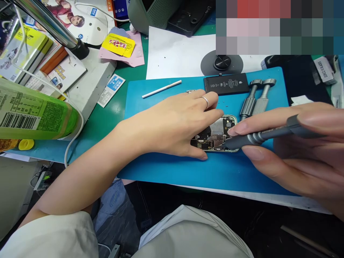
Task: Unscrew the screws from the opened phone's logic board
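Observation:
An opened phone (219,133) with its circuit boards bare lies on a blue mat (172,168). My left hand (174,123) lies over the phone's left part, fingers and thumb closed round its edges, a ring on one finger. My right hand (298,150) pinches a grey precision screwdriver (258,137), whose tip touches the board inside the phone.
On the mat's far side lie a black battery (226,83), two grey screwdrivers (255,98) and a white stick (161,89). A green bottle (34,114) lies at the left by a white lamp base (91,80). A grey round stand (221,63) sits on white paper behind.

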